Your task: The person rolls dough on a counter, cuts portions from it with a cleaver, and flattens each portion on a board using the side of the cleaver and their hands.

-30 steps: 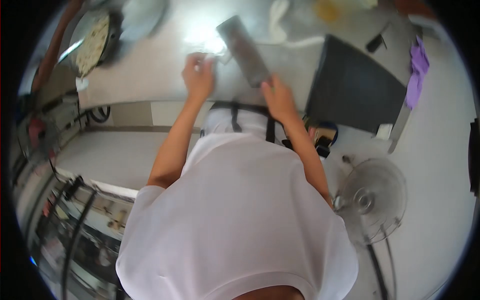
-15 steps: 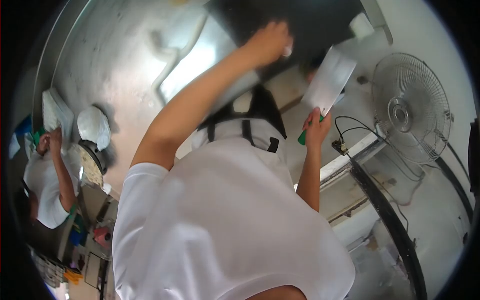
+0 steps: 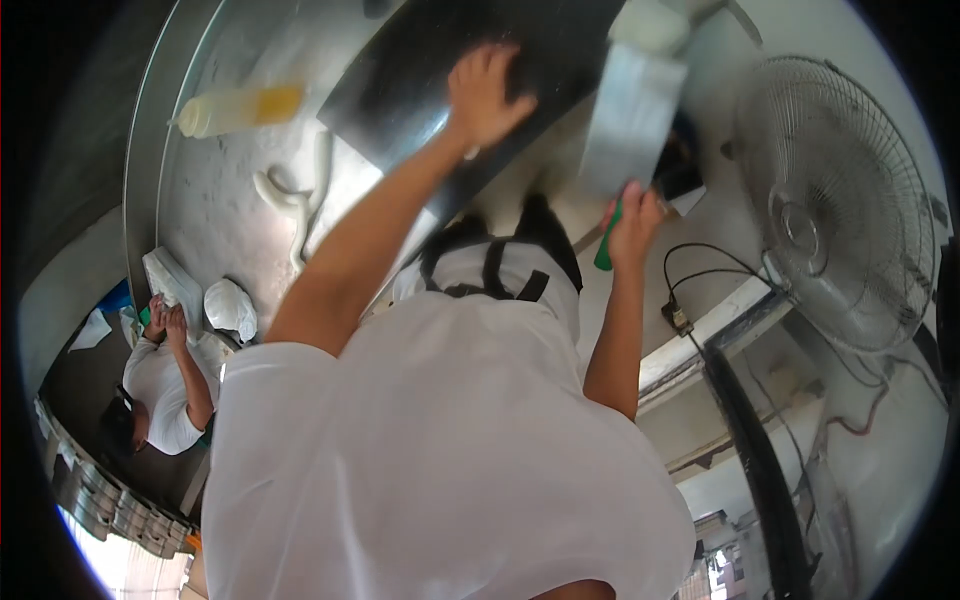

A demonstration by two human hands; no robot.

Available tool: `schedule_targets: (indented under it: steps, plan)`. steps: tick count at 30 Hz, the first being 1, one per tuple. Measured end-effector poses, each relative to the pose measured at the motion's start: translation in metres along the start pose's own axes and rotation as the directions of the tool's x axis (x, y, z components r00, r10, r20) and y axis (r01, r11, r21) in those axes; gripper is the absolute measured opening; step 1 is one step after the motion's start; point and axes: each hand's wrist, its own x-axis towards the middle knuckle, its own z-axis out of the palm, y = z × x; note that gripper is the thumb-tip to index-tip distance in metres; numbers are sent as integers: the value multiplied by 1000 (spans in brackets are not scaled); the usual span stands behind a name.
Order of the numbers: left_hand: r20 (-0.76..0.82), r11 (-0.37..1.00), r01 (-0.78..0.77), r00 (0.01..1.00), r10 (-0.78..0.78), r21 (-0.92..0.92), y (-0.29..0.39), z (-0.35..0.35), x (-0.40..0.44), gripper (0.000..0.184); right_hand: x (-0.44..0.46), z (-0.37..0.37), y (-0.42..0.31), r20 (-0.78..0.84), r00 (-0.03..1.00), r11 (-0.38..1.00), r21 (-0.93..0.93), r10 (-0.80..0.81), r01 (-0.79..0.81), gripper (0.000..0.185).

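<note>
While holding cleaver [image 3: 632,118]: best steadied, away from fingers [image 3: 479,66].
Right hand [image 3: 635,228]: closed round green handle [image 3: 607,242].
Left hand [image 3: 486,98]: spread, apparently empty, over black board [image 3: 398,95].

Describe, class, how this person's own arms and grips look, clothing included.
Short, plain white sleeves cover only the upper parts; below them, the left arm and right arm are bare. The left grip and right grip are ungloved human hands.

Left hand [image 3: 485,95] spread over black board [image 3: 400,85]; right hand [image 3: 636,228] grips green-handled broad blade [image 3: 632,120] outside board's near edge; white strand [image 3: 321,170] near left corner
</note>
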Motion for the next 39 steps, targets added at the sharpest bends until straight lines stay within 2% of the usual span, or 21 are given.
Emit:
schedule_targets:
  steps: [1, 3, 8, 10, 11, 12, 13, 14, 15, 17, 19, 22, 24, 26, 29, 32, 34, 36, 37, 38, 39]
  plan:
    - [-4, 1000, 7, 1000, -7, 1, 2, 5, -9, 82, 18, -1, -8, 7, 1000, 1000, -4, -1, 1, 34]
    - [153, 978, -126, 983, 100, 169, 6, 5, -23, 89, 59, -5, -26, -28, 984, 978, 108, -176, 178, 39]
    - [328, 983, -134, 941, 86, 128, -3, -9, -28, 101, 155, 1, -39, -54, 968, 942, 221, -247, 252, 45]
    - [234, 991, -122, 963, 131, -52, -4, -13, -32, 100, 197, 0, -4, -96, 995, 992, -122, -30, 18, 51]
    - [255, 987, -144, 954, 158, -71, -4, -15, -29, 96, 235, -25, 52, 0, 990, 872, -472, -143, 126, 54]
    - [280, 986, -148, 946, 163, -72, -5, -16, -27, 93, 285, -69, 119, 42, 986, 634, -761, -159, 135, 48]
    - [270, 982, -149, 947, 176, -120, -6, -16, -30, 91, 263, -63, 75, 368, 762, 276, -776, -533, 568, 43]
    - [252, 977, -147, 950, 183, -154, -9, -16, -29, 89, 234, -30, 15, 37, 990, 803, -581, -139, 134, 44]
    - [211, 976, -144, 961, 177, -164, -12, -14, -30, 87, 235, -29, 9, 34, 975, 777, -598, -218, 195, 50]
    - [177, 972, -148, 968, 180, -180, -10, -12, -38, 86, 206, 11, -22, -109, 959, 932, -286, -263, 223, 63]
    - [175, 974, -165, 966, 191, -153, -16, -13, -38, 86, 221, 7, 10, 16, 999, 928, -370, -41, 44, 63]
    - [156, 968, -180, 966, 207, -173, -23, -17, -34, 83, 231, 21, -5, -60, 997, 892, -447, 44, -66, 62]
    - [52, 948, -234, 967, 251, -213, -20, -10, -40, 82, 211, 16, -20, -67, 997, 883, -463, 43, -69, 60]
    - [56, 943, -270, 957, 285, -194, -19, -12, -37, 77, 199, 13, -26, -40, 998, 917, -394, 39, -52, 56]
    - [3, 931, -336, 940, 340, -141, -19, 4, -34, 70, 124, 23, -34, -121, 993, 962, -272, 5, -38, 55]
    - [-16, 960, -267, 964, 266, -85, -15, 18, -28, 67, 47, -6, 19, -110, 992, 974, -222, -59, 33, 52]
    - [-71, 969, -232, 971, 227, -85, -1, 6, -30, 70, -8, -20, 62, -150, 988, 994, -96, 44, -59, 50]
    - [-171, 929, -258, 961, 218, -265, -3, -10, -46, 79, -80, 4, 68, -261, 956, 974, -145, 135, -177, 50]
    - [28, 977, -202, 979, 200, 73, -15, -11, -65, 89, -98, 2, 79, -267, 950, 956, -194, 165, -220, 47]
    - [-70, 977, -211, 976, 208, -36, -21, -7, -65, 92, -112, -6, 95, -285, 939, 934, -241, 192, -264, 44]
    - [-151, 953, -250, 962, 226, -169, -21, -5, -59, 96, -123, -11, 107, -181, 963, 934, -261, 199, -242, 42]
